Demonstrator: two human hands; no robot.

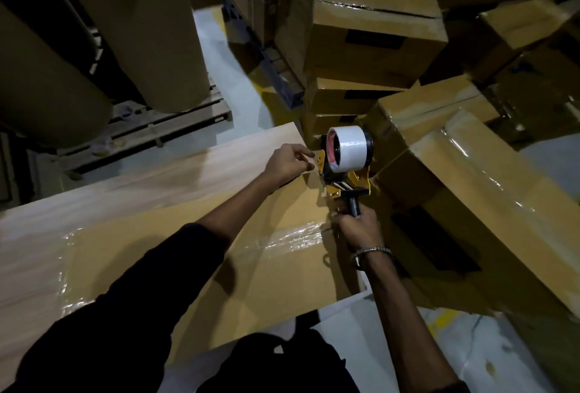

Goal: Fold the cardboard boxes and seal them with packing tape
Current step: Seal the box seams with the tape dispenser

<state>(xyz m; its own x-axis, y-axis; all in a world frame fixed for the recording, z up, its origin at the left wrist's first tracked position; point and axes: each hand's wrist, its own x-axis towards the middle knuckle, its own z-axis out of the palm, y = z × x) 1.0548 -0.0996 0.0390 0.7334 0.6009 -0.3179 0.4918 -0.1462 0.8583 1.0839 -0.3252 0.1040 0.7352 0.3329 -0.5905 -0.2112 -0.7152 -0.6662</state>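
- Head view, looking down past two arms at a large cardboard box (pixel 251 267) lying flat-topped in front of the person, its upper face brown with a paler flap (pixel 157 179) along the far side.
- A strip of clear packing tape (pixel 292 235) shines across the box top, running toward the right edge; more glossy tape shows at the left edge of the same face.
- The right hand (pixel 357 229) has its fingers curled round the black handle of a yellow tape dispenser (pixel 342 173), which stands upright at the box's right far corner.
- A white tape roll (pixel 351 147) sits on the dispenser, above the yellow frame.
- The left hand (pixel 288 162) is just left of the dispenser, thumb and fingertips pinching what looks like the loose tape end at the dispenser's front; the end itself is too small and pale to make out clearly.
- A metal bracelet (pixel 373 251) circles the right wrist; the left arm wears a dark sleeve (pixel 125 314).
- To the right and behind, other sealed boxes (pixel 373 31) lie piled at angles, several with glossy tape along their seams.
- At upper left, big brown paper rolls (pixel 150 31) stand on a wooden pallet (pixel 157 122).
- Pale floor (pixel 518 355) shows at lower right.
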